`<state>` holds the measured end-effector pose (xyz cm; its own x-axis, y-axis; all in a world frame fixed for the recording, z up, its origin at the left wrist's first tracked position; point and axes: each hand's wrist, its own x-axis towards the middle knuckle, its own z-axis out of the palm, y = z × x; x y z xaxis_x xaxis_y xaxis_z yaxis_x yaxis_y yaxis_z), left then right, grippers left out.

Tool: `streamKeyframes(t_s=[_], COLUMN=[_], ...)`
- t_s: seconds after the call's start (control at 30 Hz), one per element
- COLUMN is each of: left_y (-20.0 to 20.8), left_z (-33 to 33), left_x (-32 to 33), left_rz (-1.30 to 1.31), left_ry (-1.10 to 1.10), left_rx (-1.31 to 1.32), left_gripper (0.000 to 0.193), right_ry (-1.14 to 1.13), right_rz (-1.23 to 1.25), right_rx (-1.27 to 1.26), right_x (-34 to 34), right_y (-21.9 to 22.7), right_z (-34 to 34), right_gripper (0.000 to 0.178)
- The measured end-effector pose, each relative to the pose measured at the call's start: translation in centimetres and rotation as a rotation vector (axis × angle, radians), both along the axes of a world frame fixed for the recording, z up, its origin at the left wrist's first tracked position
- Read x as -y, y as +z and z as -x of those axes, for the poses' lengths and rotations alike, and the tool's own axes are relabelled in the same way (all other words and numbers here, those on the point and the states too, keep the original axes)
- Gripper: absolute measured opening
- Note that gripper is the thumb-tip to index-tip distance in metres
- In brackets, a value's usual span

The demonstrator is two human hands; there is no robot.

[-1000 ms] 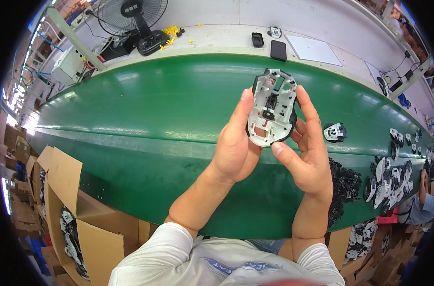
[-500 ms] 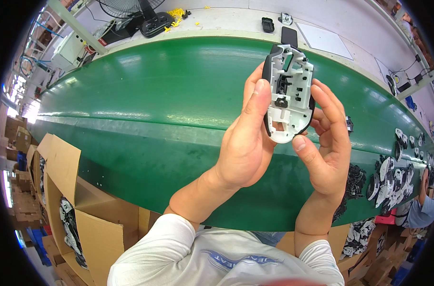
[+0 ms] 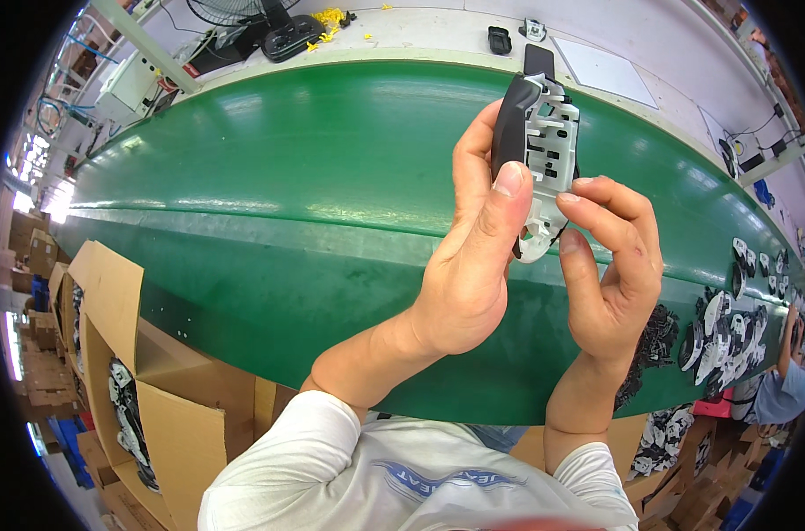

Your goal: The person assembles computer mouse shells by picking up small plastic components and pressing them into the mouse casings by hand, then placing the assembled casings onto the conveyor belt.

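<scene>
A hollow plastic housing (image 3: pixel 548 150), black outside and white inside with ribs and slots, is held upright above the green surface (image 3: pixel 269 142). My left hand (image 3: pixel 473 257) grips its left side, the thumb along the near edge and the fingers behind. It is turned so that its black side wall shows. At its lower right edge is my right hand (image 3: pixel 615 265), fingers bent and apart from the thumb. Those fingertips are at or very near the rim; whether they touch it I cannot tell.
Black-and-white plastic parts (image 3: pixel 730 341) and a heap of small black pieces (image 3: pixel 657 341) lie at the right. An open cardboard box (image 3: pixel 185 442) stands at lower left. A fan (image 3: pixel 287 40) and yellow bits are on the back shelf. Far right, another person's arm (image 3: pixel 785 341) shows.
The housing has been turned in my left hand, showing more of its black side and less of its inside. My right hand has shifted slightly right, its fingers curling more.
</scene>
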<state>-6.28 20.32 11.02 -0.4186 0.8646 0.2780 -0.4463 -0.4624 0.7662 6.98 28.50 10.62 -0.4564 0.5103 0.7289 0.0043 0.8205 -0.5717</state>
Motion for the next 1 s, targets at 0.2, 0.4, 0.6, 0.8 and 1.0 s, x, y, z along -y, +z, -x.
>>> streamKeyframes(t_s=[0.2, 0.4, 0.6, 0.8, 1.0], left_y=[-1.0, -1.9, -3.1, -1.2, 1.7], left_z=[-0.5, -1.7, -1.4, 1.5, 15.3], left_x=[1.8, 5.8, 9.1, 19.0, 37.3], left_rz=[-0.048, -0.034, 0.030, 0.243, 0.557], left_ry=[-0.003, 0.117, 0.408, 0.445, 1.155], left_rx=[-0.148, -0.238, -0.560, -0.566, -0.859], left_gripper=[0.064, 0.065, 0.062, 0.062, 0.053], right_ry=[0.009, 0.142, 0.327, 0.520, 0.240], right_rz=[-0.305, -0.295, -0.226, -0.345, 0.052], right_rx=[0.052, 0.224, 0.289, 0.145, 0.317], right_x=[0.5, 3.2, 6.0, 8.1, 1.7], right_y=[0.6, 1.5, 1.0, 0.5, 0.1], right_z=[-0.3, 0.1, 0.4, 1.7, -4.4], right_gripper=[0.046, 0.041, 0.034, 0.041, 0.045])
